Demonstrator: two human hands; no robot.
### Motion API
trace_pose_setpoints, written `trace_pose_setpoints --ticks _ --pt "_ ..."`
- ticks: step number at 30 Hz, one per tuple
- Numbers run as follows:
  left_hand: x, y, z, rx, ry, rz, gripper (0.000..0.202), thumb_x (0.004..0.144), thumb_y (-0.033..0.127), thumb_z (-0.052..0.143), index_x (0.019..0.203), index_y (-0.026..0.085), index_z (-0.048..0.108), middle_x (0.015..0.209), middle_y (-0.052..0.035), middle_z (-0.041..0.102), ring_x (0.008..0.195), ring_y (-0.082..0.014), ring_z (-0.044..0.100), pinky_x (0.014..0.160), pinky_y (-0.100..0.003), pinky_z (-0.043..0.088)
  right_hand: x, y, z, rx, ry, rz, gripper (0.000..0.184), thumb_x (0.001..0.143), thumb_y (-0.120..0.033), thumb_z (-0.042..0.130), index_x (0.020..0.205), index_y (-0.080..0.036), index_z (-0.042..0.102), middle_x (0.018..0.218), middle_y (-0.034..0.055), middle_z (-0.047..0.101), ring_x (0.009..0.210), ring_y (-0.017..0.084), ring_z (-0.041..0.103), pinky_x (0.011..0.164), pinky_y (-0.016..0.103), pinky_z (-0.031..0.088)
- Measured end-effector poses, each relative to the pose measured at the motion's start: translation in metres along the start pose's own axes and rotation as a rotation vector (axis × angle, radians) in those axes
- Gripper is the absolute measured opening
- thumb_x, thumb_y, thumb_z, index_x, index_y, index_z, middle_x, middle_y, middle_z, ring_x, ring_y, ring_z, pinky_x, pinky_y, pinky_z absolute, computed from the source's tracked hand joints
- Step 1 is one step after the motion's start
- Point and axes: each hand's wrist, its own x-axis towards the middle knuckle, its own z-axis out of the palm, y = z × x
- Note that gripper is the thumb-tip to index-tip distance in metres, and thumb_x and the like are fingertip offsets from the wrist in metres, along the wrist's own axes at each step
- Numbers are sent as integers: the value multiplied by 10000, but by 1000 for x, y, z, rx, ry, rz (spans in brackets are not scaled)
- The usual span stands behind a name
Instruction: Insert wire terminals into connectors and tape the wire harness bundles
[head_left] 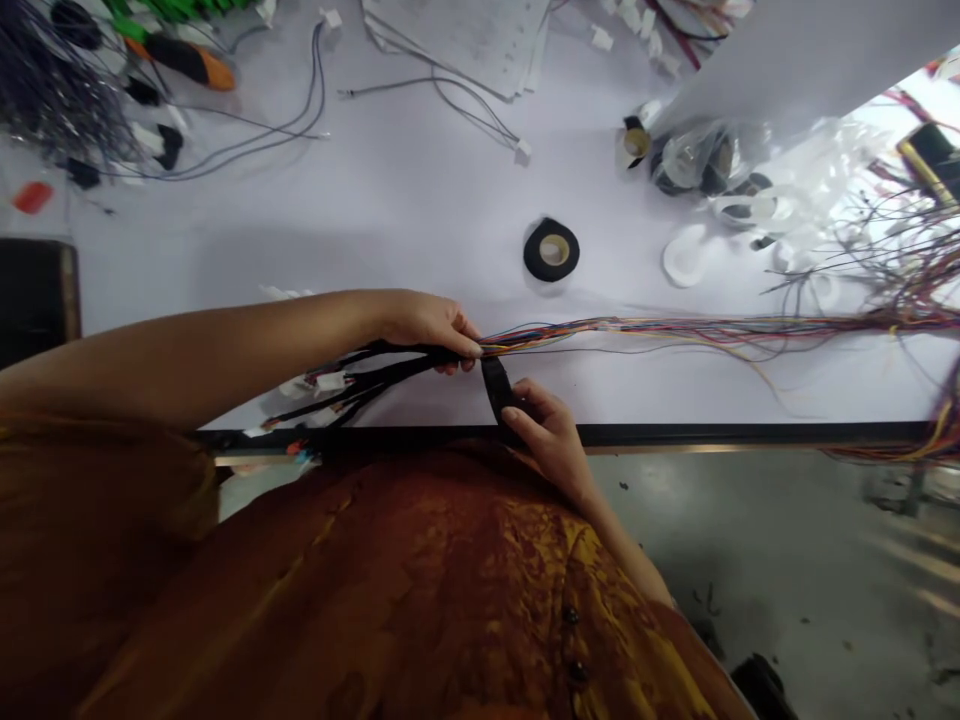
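A long bundle of coloured wires (600,327) runs across the table. My left hand (439,330) pinches it where the loose wires meet several branches wrapped in black (382,378). White connectors (330,382) show at the ends of these branches, partly under my left forearm. From the bundle, a strip of black tape (496,386) hangs down toward the table's front edge. My right hand (546,430) is closed on the strip's lower part, just right of and below my left hand. Whether a roll is inside my right hand is hidden.
A black tape roll (553,250) lies behind the bundle. Paper sheets (465,40), loose grey wires (472,105) and an orange-black tool (187,60) lie farther back. Plastic bags (817,170) and tangled wires (900,260) fill the right side. The table's dark front edge (750,436) borders my body.
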Motion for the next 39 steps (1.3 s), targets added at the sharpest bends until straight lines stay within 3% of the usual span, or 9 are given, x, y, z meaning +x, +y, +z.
trace_pose_setpoints --ticks 4,9,15,20,24,28,31,34,39 --pt "-9 4 17 120 109 43 265 828 378 555 767 163 698 626 -14 616 546 -117 547 562 -228 410 11 -28 -10 206 -190 107 385 783 -399 745 1102 -214 637 881 10 607 676 107 506 585 230 424" --pt "-12 6 23 207 214 47 218 801 322 573 672 164 651 568 2 592 520 -109 530 566 -231 400 68 -62 -21 78 -282 -4 345 841 -486 680 935 -155 666 709 -15 512 553 65 371 499 222 347" --pt "-13 11 8 90 -37 32 278 777 425 649 913 206 754 656 -21 669 567 -146 600 586 -262 460 63 -88 -40 -347 55 -311 268 882 -430 659 824 -169 656 762 9 550 740 115 531 606 225 402" --pt "-23 30 2 19 70 51 296 756 486 687 850 215 761 589 -29 616 508 -161 569 573 -308 470 15 -37 -53 -297 -420 -43 252 887 -416 653 894 -168 699 720 3 633 616 98 553 545 223 434" --pt "-23 37 4 14 -71 99 363 824 545 589 901 231 754 621 -42 623 489 -162 554 543 -321 466 40 5 -39 -13 -70 -109 505 818 -372 725 1278 -231 574 1174 75 660 934 148 657 769 271 546" --pt "-24 40 10 102 -125 126 461 849 628 538 923 229 758 602 -55 611 462 -161 531 509 -328 463 93 -2 -25 304 -234 -252 593 863 -345 640 1415 -301 429 1461 48 494 1194 171 595 914 319 528" --pt "-29 43 13 -13 -135 97 461 830 624 579 941 210 748 583 -47 573 458 -153 504 488 -324 453 116 -9 -21 465 -415 -215 564 840 -361 646 1375 -309 476 1374 16 563 1137 160 620 901 331 537" --pt "-34 43 14 -92 -115 102 413 855 577 576 957 204 723 611 -41 563 480 -140 494 490 -311 447 117 1 -20 531 -387 -154 610 791 -414 712 1355 -324 498 1116 2 654 847 123 639 739 291 553" --pt "-34 41 9 119 118 82 416 870 585 544 848 205 712 594 -34 567 487 -138 500 521 -306 432 73 34 -10 631 -290 73 654 678 -583 760 1212 -289 522 696 -75 447 481 59 285 423 216 309"
